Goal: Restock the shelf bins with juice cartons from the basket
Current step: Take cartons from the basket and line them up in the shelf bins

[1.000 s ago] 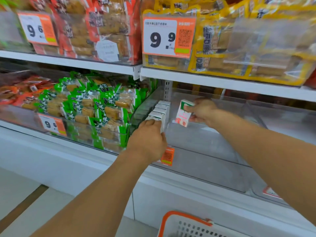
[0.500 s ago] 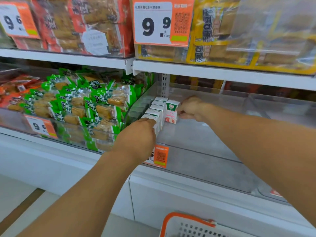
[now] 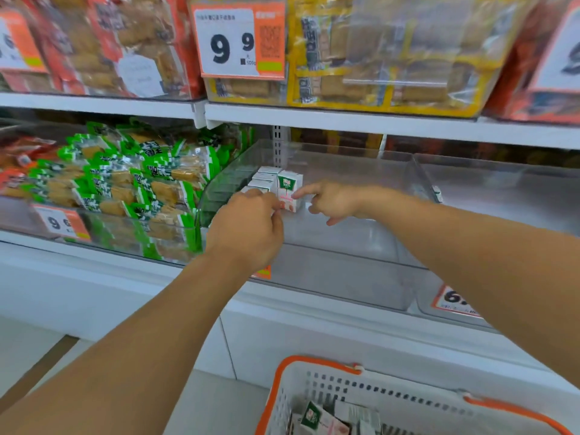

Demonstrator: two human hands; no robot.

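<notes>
Several juice cartons (image 3: 324,420) lie in the basket (image 3: 284,400).

1. The light around me is bright, even and white; I cannot see its source.
2. My left hand (image 3: 248,229) and right hand (image 3: 329,202) cast only faint, soft shadows on the clear bin (image 3: 345,252).
3. Pale glare runs along the bin's walls and across the wrapped snack packs (image 3: 392,58) above.
4. Everything looks slightly smeared; the small print on the price tag (image 3: 240,42) is unreadable.
5. Shelf edges bow toward the corners.
</notes>
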